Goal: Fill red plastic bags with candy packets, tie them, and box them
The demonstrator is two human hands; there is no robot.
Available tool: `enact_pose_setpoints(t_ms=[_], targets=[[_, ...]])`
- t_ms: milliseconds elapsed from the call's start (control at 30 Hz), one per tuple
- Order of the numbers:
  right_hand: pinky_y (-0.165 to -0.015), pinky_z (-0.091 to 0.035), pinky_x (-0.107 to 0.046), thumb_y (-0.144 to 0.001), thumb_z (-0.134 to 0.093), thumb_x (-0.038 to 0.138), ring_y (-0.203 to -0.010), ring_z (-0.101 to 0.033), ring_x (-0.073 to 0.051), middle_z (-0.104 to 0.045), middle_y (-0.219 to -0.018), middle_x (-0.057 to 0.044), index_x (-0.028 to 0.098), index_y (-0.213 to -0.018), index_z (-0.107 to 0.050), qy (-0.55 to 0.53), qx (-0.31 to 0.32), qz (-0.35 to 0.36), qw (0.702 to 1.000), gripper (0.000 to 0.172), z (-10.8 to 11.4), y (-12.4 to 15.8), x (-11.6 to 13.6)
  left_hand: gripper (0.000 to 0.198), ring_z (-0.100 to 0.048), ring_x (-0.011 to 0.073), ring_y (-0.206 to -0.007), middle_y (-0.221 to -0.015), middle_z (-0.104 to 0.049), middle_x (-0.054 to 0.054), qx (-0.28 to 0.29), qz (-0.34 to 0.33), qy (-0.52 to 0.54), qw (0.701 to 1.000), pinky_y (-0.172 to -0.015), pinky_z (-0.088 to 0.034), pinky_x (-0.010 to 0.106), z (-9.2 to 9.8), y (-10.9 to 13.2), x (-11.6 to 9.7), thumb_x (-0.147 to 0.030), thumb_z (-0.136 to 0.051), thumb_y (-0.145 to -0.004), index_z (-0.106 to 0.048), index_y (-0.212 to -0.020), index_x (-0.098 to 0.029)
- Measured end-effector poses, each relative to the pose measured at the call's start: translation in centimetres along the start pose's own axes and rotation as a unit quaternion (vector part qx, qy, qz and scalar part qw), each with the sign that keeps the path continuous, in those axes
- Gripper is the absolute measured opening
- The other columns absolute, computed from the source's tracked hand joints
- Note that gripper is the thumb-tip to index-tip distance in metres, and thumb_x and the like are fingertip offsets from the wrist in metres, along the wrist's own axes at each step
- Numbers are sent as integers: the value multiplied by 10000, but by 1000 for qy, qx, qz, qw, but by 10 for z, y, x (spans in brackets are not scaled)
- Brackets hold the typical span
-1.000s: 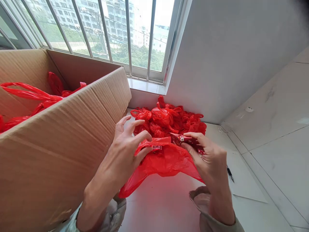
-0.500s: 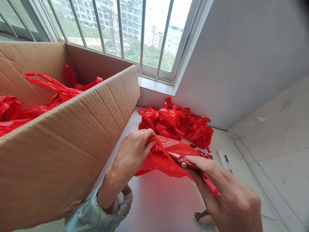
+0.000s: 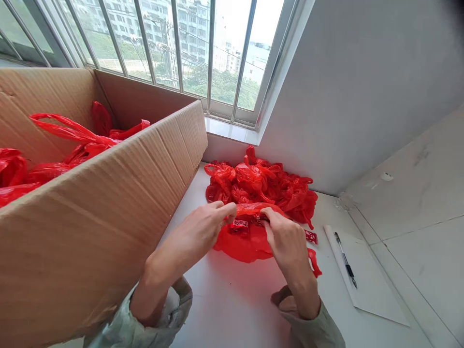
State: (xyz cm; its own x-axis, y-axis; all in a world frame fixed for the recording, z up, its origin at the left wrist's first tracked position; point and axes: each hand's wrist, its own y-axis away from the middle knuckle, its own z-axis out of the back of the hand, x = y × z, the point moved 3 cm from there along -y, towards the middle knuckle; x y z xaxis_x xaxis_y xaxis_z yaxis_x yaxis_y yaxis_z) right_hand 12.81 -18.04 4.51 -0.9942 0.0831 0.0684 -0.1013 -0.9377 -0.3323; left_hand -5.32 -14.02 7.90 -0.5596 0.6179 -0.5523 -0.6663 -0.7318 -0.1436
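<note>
At left stands a cardboard box [image 3: 119,208] with red plastic bundles inside. Right of it, on the white table [image 3: 232,309], just in front of a red pile [image 3: 261,181], is the thin red bag [image 3: 248,249] between my hands, its mouth gaping and a small red packet [image 3: 241,224] visible inside. I judge it light, limp and slippery, easily stretched or torn, so the gathered rim on each side is the place to hold. My left hand [image 3: 210,223] comes in from the lower left, back of the hand up, finger and thumb pinching the left rim. My right hand [image 3: 288,237] angles in from the lower right, knuckles up, fingers curled down and gripping the right rim; whether they also hold a packet, I cannot tell. Farther right, a pen [image 3: 346,261] lies on white paper [image 3: 373,290], well apart from both hands.
</note>
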Motion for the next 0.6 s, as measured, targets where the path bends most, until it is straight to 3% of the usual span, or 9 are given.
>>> enact_pose_setpoints(t_ms=[133, 300, 400, 500, 600], targets=[[-515, -230, -268, -868, -494, 23, -623, -602, -149, -658, -709, -3, 209, -921, -621, 19, -18, -47, 999, 231, 4, -1, -12, 240, -363, 118, -607, -717, -405, -30, 17, 7, -56, 998, -574, -266, 275, 1, 3, 0, -19, -360, -835, -496, -737, -190], [-495, -129, -308, -786, -478, -38, -490, -457, -124, -555, -589, 15, 198, -734, -555, 40, 92, 41, 994, 254, -7, 6, 6, 216, -440, 144, -706, -816, -423, 8, -64, 62, -98, 991, -616, -315, 280, -3, -4, -2, -145, -429, -908, -601, -782, -179], [-502, -121, -305, -779, -491, -9, -487, -396, -117, -522, -583, 15, 192, -688, -536, 23, 146, 66, 987, 225, -14, 13, 13, 242, -405, 126, -666, -842, -378, 6, -90, 80, -93, 988, -597, -320, 262, -6, -8, -5, -92, -400, -884, -603, -786, -179], [-508, -143, -288, -748, -500, -11, -502, -364, -109, -495, -591, 10, 186, -650, -533, 18, 204, 53, 977, 223, -18, 16, 13, 295, -357, 108, -598, -839, -336, -1, -64, 120, -76, 988, -544, -306, 241, -7, -8, -7, -72, -344, -875, -578, -730, -178], [-518, -155, -280, -705, -472, -39, -516, -318, -102, -432, -585, 17, 181, -619, -503, 4, 256, 35, 966, 238, -17, 15, 8, 300, -410, 124, -635, -868, -364, 13, -16, 135, -98, 986, -556, -334, 244, -7, -1, -7, -107, -338, -899, -572, -727, -182]])
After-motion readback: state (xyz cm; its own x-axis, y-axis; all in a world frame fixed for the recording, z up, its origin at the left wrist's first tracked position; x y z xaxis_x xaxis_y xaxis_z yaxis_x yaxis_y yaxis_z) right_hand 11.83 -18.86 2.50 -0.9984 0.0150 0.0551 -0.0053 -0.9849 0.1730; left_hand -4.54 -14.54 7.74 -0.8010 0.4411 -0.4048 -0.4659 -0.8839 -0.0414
